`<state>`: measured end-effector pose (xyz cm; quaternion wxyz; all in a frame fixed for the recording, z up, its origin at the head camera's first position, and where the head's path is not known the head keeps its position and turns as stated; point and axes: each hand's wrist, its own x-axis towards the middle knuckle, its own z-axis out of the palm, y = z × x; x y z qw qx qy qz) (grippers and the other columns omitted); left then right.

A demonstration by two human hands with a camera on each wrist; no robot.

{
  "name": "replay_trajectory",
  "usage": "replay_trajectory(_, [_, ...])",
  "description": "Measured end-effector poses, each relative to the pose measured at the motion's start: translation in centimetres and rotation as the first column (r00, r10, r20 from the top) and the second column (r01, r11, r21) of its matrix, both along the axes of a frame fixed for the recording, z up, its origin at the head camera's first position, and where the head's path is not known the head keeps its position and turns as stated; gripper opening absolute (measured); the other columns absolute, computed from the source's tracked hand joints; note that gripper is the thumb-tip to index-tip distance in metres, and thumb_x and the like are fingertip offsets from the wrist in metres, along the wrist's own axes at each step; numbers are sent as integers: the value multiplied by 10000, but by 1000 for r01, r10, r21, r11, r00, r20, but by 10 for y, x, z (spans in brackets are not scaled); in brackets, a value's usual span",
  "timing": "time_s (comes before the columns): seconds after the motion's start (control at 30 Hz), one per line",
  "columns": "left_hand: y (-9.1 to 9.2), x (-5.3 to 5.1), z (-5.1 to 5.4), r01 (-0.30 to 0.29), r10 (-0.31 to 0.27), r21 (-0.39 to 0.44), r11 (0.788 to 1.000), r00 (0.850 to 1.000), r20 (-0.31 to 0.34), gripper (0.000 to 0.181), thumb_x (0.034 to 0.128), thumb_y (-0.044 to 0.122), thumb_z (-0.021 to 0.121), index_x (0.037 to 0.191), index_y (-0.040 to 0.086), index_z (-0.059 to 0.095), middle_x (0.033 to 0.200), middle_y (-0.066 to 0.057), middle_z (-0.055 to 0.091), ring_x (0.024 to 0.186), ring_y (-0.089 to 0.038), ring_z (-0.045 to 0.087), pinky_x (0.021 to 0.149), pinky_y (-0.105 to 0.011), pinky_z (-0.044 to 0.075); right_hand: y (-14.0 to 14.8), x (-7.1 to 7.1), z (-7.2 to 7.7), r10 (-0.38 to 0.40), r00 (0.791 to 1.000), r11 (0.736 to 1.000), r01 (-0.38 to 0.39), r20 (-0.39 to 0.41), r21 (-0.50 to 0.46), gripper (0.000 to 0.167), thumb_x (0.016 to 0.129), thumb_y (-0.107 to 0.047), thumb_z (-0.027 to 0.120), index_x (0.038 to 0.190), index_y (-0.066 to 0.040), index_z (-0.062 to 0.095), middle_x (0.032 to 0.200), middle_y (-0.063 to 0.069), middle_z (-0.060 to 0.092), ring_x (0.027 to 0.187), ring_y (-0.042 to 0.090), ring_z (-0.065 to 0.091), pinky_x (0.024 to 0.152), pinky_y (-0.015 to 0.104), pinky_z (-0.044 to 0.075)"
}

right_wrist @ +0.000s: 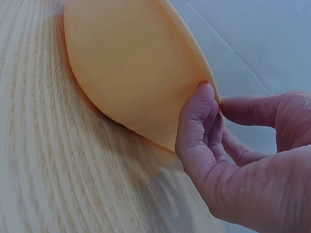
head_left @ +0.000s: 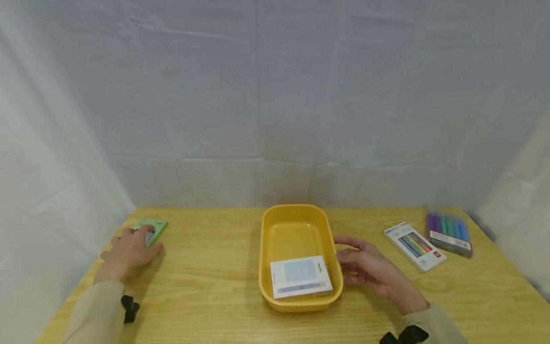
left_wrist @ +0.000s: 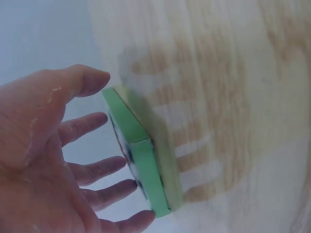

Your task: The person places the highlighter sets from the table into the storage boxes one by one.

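Note:
A flat green box point(head_left: 159, 231) lies at the table's far left, under my left hand point(head_left: 131, 251). From the left wrist view, the fingers of my left hand point(left_wrist: 63, 150) spread across the face of the green box point(left_wrist: 148, 170), the thumb by one corner. My right hand point(head_left: 375, 270) touches the right side of a yellow tray point(head_left: 264, 239), fingers loosely bent. The right wrist view has my right hand point(right_wrist: 243, 155) with fingertips against the outer wall of the tray point(right_wrist: 126, 63). A white box point(head_left: 301, 276) lies inside the tray's near end.
Right of the tray are a white box of coloured sticks point(head_left: 416, 247) and a clear pack of purple, green and blue pens point(head_left: 449, 232). A pale sheet point(head_left: 258, 105) hangs behind the wooden table point(head_left: 206, 272) and along both sides.

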<state>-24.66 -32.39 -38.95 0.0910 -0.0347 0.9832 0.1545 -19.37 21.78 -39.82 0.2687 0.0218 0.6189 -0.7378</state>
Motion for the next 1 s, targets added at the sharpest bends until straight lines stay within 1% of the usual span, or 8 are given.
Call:
replay_trajectory(0.07, [-2, -1, -2, -8, 8, 0, 1000, 1000, 6, 683, 995, 396, 508, 1514, -7, 322, 1451, -519, 182, 1245, -798, 185, 832, -950, 196, 0, 0, 0, 0, 1000, 1000, 0, -1, -1, 701, 992, -132, 614, 1583, -19, 255, 1090, 25, 732, 943, 151, 715, 803, 326, 626])
replay_trajectory(0.17, [-3, -2, -6, -29, 29, -14, 999, 1000, 5, 665, 995, 392, 512, 1514, 20, 329, 1465, -504, 177, 1241, -797, 199, 828, -935, 222, -1, -1, -1, 2, 1000, 1000, -2, -1, 1, 699, 991, -130, 613, 1584, -20, 259, 1089, 24, 734, 947, 150, 719, 803, 324, 626])
replay_trajectory(0.4, [5, -7, -9, -66, 66, -29, 997, 998, 12, 681, 1031, 482, 469, 1520, 46, 283, 1450, -478, 230, 1189, -761, 318, 825, -859, 325, 0, -1, -1, -6, 1000, 1000, 6, 6, -3, 703, 997, -131, 604, 1590, -18, 244, 1112, 26, 727, 951, 146, 719, 816, 334, 626])
replay_trajectory(0.47, [8, -9, -9, -73, 73, -31, 997, 997, 14, 669, 1038, 479, 450, 1510, 39, 276, 1431, -486, 246, 1183, -753, 336, 838, -857, 334, 0, -1, -1, -7, 1000, 1000, 7, 5, 1, 701, 998, -132, 602, 1590, -19, 244, 1116, 24, 727, 953, 145, 719, 816, 333, 626])
replay_trajectory(0.6, [13, -10, -9, -79, 79, -35, 996, 997, 3, 564, 1052, 378, 433, 1463, 22, 283, 1377, -512, 255, 1159, -752, 350, 854, -880, 318, 0, -1, -1, -10, 1000, 1000, 10, -3, 8, 700, 995, -131, 606, 1587, -19, 251, 1106, 20, 730, 949, 144, 718, 812, 331, 626])
replay_trajectory(0.73, [13, -11, -9, -91, 92, -28, 995, 996, 4, 502, 1047, 311, 426, 1432, 19, 288, 1348, -519, 232, 1138, -759, 334, 856, -891, 294, 0, 0, 0, -5, 1000, 1000, 5, 5, 9, 700, 998, -140, 606, 1587, -17, 248, 1131, 39, 732, 962, 149, 720, 821, 336, 627])
replay_trajectory(0.87, [11, -11, -6, -95, 96, -22, 995, 995, 27, 503, 1046, 318, 420, 1434, 29, 283, 1348, -531, 220, 1151, -773, 300, 862, -899, 273, 0, 1, 0, -8, 1000, 1000, 7, 10, 10, 699, 998, -139, 605, 1590, -25, 250, 1140, 44, 733, 965, 152, 722, 820, 339, 628])
replay_trajectory(1.0, [14, -11, 0, -128, 128, -13, 992, 990, 54, 519, 1052, 326, 429, 1449, 35, 262, 1346, -541, 218, 1157, -775, 278, 865, -884, 275, -1, 1, 0, -10, 1000, 1000, 9, 6, 14, 698, 995, -142, 610, 1588, -30, 259, 1126, 34, 735, 955, 147, 718, 811, 328, 626])
